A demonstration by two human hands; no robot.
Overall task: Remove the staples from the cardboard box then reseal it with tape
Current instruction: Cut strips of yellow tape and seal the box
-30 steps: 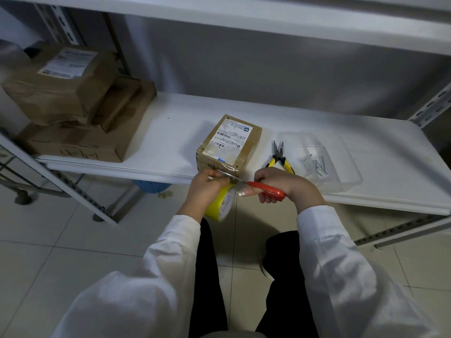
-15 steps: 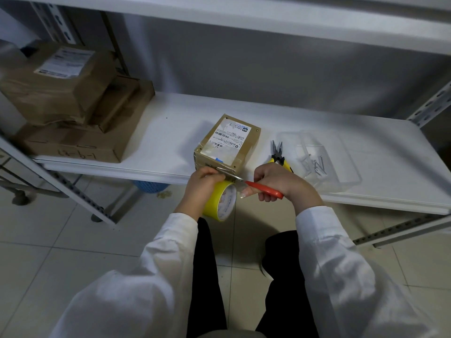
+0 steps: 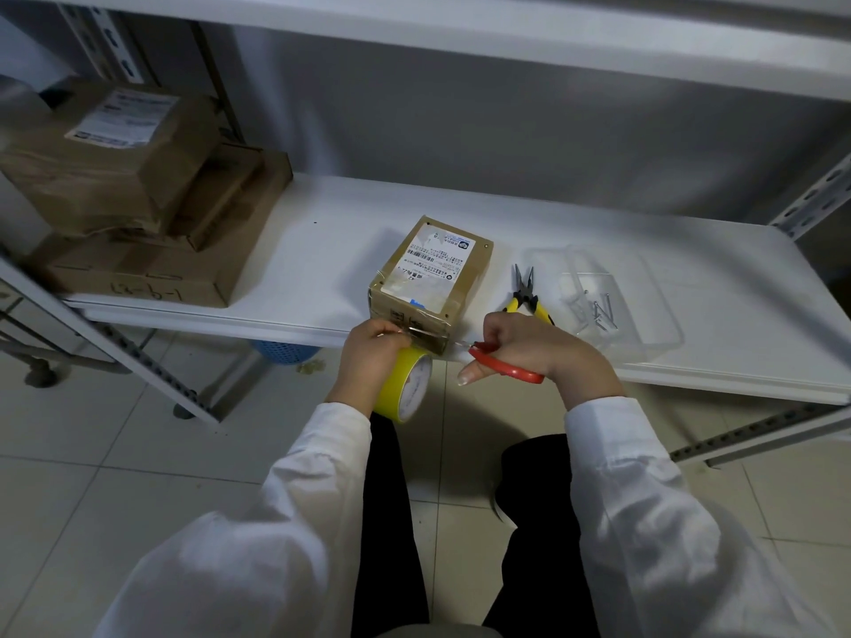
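A small cardboard box (image 3: 430, 274) with a white label stands at the shelf's front edge. My left hand (image 3: 370, 356) holds a yellow-rimmed tape roll (image 3: 405, 391) just below the box's near face, with a clear strip stretched up onto the box. My right hand (image 3: 529, 347) grips red-handled scissors (image 3: 506, 365); their blades reach left across the tape strip at the box's lower front corner. Whether the blades are closed on the tape is hard to tell.
Yellow-handled pliers (image 3: 527, 292) lie right of the box. A clear plastic tray (image 3: 654, 324) holding several metal pieces sits further right. Stacked brown boxes (image 3: 138, 214) fill the shelf's left end. The white shelf (image 3: 322, 250) has a metal upright (image 3: 106, 333) at its left.
Both hands, the tape roll and the scissors have stayed at the box's front corner, shifting only slightly; the scissor blades sit a little further across the tape strip.
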